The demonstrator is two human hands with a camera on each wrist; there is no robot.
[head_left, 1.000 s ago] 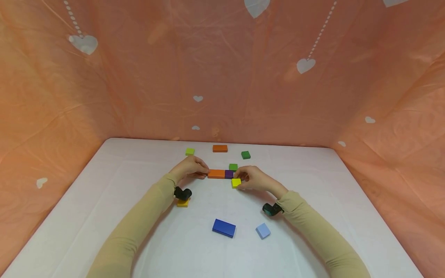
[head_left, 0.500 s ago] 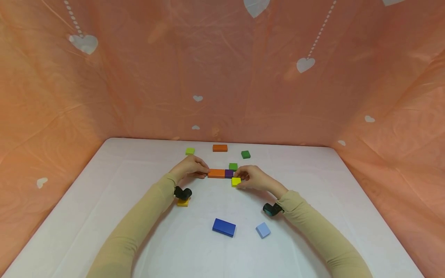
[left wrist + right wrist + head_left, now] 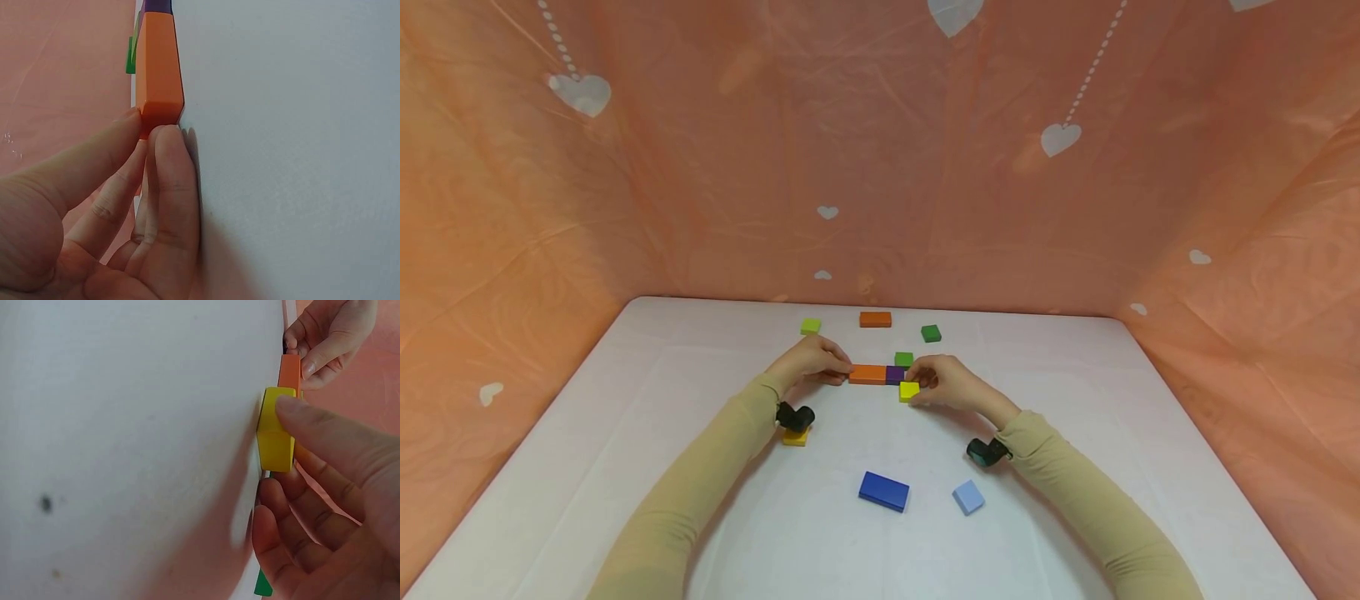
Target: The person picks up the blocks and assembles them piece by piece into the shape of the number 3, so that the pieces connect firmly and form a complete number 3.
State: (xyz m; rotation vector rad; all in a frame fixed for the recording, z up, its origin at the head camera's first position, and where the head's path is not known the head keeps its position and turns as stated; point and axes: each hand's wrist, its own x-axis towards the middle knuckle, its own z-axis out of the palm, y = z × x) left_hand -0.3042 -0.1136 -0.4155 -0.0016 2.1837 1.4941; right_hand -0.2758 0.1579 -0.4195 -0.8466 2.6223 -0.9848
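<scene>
An orange rectangular block [image 3: 868,375] and a purple block [image 3: 895,375] lie end to end in a row at the table's middle. With thumb and fingertips, my left hand [image 3: 811,360] holds the orange block's left end. My right hand [image 3: 951,383] pinches a yellow block [image 3: 909,392] at the near right corner of the purple one. In the right wrist view its thumb rests on the yellow block's [image 3: 276,428] face, fingers behind. A green block [image 3: 904,359] sits just behind the purple block, whose right end is partly hidden by my right fingers.
Farther back lie a lime block [image 3: 810,327], a second orange block [image 3: 876,319] and a dark green block [image 3: 931,333]. Nearer are a blue rectangular block [image 3: 883,492] and a light blue block [image 3: 968,497]. A darker yellow block [image 3: 795,437] lies below my left wrist.
The yellow block has edged slightly away from me, closer to the purple block, with my right hand on it. My left hand and the orange block stay in place.
</scene>
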